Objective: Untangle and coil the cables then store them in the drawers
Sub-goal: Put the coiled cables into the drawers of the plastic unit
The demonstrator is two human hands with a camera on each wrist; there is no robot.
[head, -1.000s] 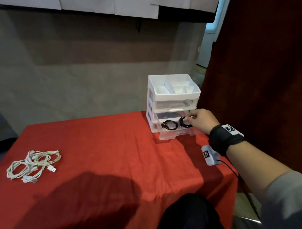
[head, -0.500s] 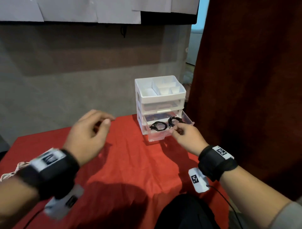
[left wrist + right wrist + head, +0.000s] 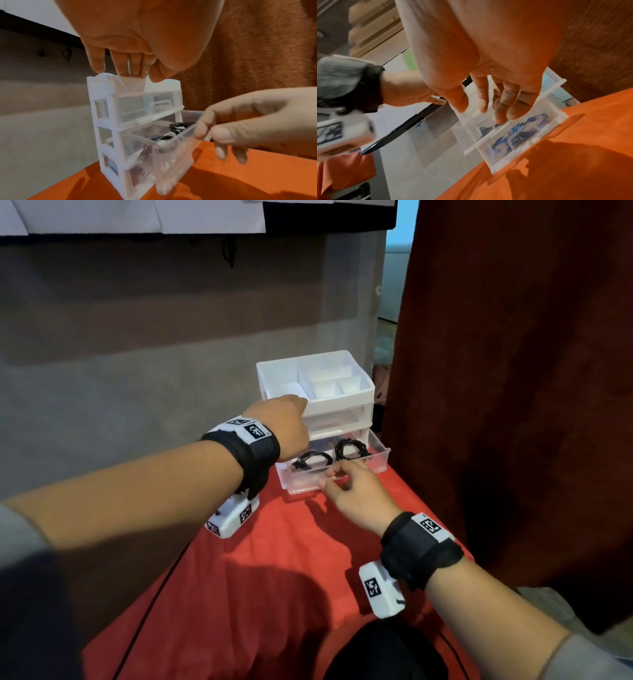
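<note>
Left hand: Your left hand [image 3: 286, 424] is up on the white drawer box [image 3: 346, 405]. Its fingertips [image 3: 122, 70] and thumb rest on the front edge of the top tray [image 3: 320, 378]. The fingers look fairly straight. They press on the edge and do not wrap round it.

Right hand: Your right hand [image 3: 354, 491] is at the front of the open drawer [image 3: 378, 457]. The thumb and first finger pinch the clear front wall at its rim. The other fingers curl loosely below.

Open drawer: It is the middle one, and it sticks out toward you. The drawer above it [image 3: 147, 108] is closed.

Black cables: Two coiled black cables lie inside the open drawer. One coil [image 3: 311, 462] is on the left and the other coil [image 3: 351, 448] is on the right. They lie side by side.

Bottom drawer: The right wrist view shows dark cables [image 3: 515, 136] behind its clear front. The picture is too blurry to tell more.

Drawer box: It stands at the far right part of the table, on the red cloth [image 3: 274, 577].

Wrists: Each arm has a black strap [image 3: 255, 453] with a small white camera box [image 3: 380, 590] hanging under it.

Behind: A gray wall [image 3: 137, 354] is on the left and a dark red curtain [image 3: 513, 371] is on the right.
</note>
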